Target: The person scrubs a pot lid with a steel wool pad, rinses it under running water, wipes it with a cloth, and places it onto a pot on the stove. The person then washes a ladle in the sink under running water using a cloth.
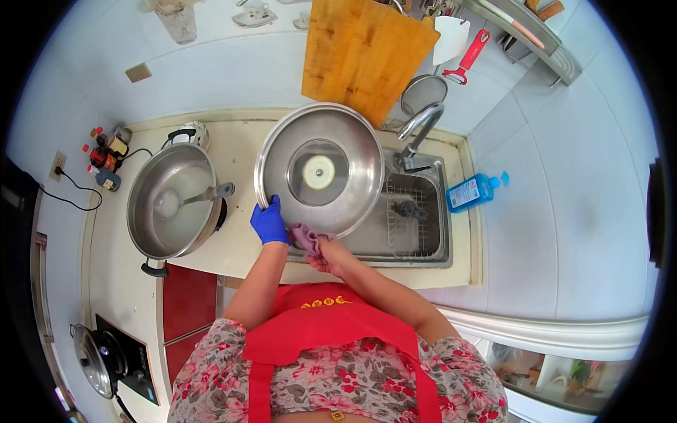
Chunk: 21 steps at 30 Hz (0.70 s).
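A large steel pot lid (pixel 361 169) with a round glass window and a pale centre disc is held up over the counter and the sink's left part. My left hand (pixel 270 222), in a blue rubber glove, grips the lid's lower left rim. My bare right hand (pixel 328 258) is closed around a bunched purple cloth (pixel 307 238) at the lid's bottom edge. Whether the cloth presses on the lid's face or only meets its rim, I cannot make out. Some of the right fingers are hidden by the cloth and the wrist.
To the left stands a wide steel pot (pixel 151 222) with a ladle (pixel 204 196) in it. A faucet (pixel 423 130) rises behind the sink (pixel 441 254), whose wire basket (pixel 416 236) holds a dark scrubber. Right of it is a blue soap bottle (pixel 465 194); a cutting board (pixel 363 53) leans behind.
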Available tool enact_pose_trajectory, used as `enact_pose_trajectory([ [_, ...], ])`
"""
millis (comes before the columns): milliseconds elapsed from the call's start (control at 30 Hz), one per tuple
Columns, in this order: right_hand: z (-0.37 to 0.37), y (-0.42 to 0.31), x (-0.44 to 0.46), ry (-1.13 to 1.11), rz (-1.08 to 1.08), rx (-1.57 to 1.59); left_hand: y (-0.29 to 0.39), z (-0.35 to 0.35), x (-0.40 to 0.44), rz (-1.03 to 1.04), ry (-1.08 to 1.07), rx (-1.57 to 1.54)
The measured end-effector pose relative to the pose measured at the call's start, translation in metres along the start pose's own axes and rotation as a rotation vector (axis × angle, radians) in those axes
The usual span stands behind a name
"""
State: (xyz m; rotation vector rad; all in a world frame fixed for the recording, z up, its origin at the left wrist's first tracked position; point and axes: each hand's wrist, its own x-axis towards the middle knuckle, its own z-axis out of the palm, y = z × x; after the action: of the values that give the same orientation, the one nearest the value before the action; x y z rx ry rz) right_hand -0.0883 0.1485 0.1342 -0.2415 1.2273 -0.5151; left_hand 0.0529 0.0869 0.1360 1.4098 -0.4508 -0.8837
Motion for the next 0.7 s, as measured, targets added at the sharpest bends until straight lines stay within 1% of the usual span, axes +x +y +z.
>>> enact_pose_trajectory([
  [67,0.003,-0.005,-0.016,0.061,-0.270,-0.483,0.004,-0.002,0.003,-0.012,-0.008,-0.037],
  [100,0.002,-0.008,-0.022,0.058,-0.273,-0.487,0.006,-0.004,0.005,-0.024,-0.014,-0.074],
  [133,-0.002,-0.011,-0.028,0.210,-0.641,-0.703,0.008,-0.005,0.005,-0.022,-0.009,-0.077],
  [167,-0.003,-0.011,-0.032,0.367,-1.011,-0.907,0.010,-0.008,0.004,-0.076,-0.020,-0.084],
  [200,0.001,-0.015,-0.034,0.366,-1.013,-0.907,0.011,-0.009,0.003,-0.129,-0.034,-0.091],
  [233,0.006,-0.024,-0.033,0.375,-1.242,-1.031,0.010,-0.008,0.001,-0.128,-0.036,-0.093],
  [267,0.010,-0.030,-0.032,0.382,-1.471,-1.151,0.008,-0.007,-0.003,-0.170,-0.065,-0.178],
  [300,0.014,-0.034,-0.024,0.385,-1.472,-1.152,0.007,-0.005,-0.008,-0.213,-0.093,-0.263],
  [333,0.016,-0.037,-0.010,0.279,-1.516,-1.254,0.007,-0.006,-0.012,-0.212,-0.096,-0.264],
  [367,0.022,-0.045,-0.006,0.171,-1.560,-1.355,0.009,-0.006,-0.015,-0.231,-0.128,-0.205],
  [400,0.024,-0.052,-0.003,0.174,-1.566,-1.353,0.011,-0.006,-0.018,-0.251,-0.161,-0.144],
  [433,0.028,-0.059,-0.004,0.300,-1.647,-1.443,0.024,-0.004,-0.026,-0.316,-0.173,-0.224],
  [467,0.031,-0.067,-0.005,0.434,-1.725,-1.529,0.023,-0.005,-0.026,-0.311,-0.177,-0.224],
  [533,0.030,-0.084,-0.004,0.418,-1.720,-1.508,0.014,-0.008,-0.023,-0.248,-0.181,-0.086],
  [567,0.030,-0.091,-0.007,0.435,-1.748,-1.549,0.012,-0.010,-0.018,-0.164,-0.213,-0.001],
  [600,0.030,-0.099,-0.010,0.450,-1.771,-1.593,0.010,-0.013,-0.012,-0.165,-0.217,-0.001],
  [633,0.028,-0.108,-0.005,0.458,-1.715,-1.618,0.011,-0.014,-0.008,-0.144,-0.244,0.020],
  [667,0.026,-0.120,-0.003,0.458,-1.715,-1.623,0.016,-0.013,-0.008,-0.123,-0.269,0.040],
  [700,0.020,-0.133,-0.002,0.608,-1.712,-1.644,0.020,-0.012,-0.011,-0.125,-0.257,0.056],
])
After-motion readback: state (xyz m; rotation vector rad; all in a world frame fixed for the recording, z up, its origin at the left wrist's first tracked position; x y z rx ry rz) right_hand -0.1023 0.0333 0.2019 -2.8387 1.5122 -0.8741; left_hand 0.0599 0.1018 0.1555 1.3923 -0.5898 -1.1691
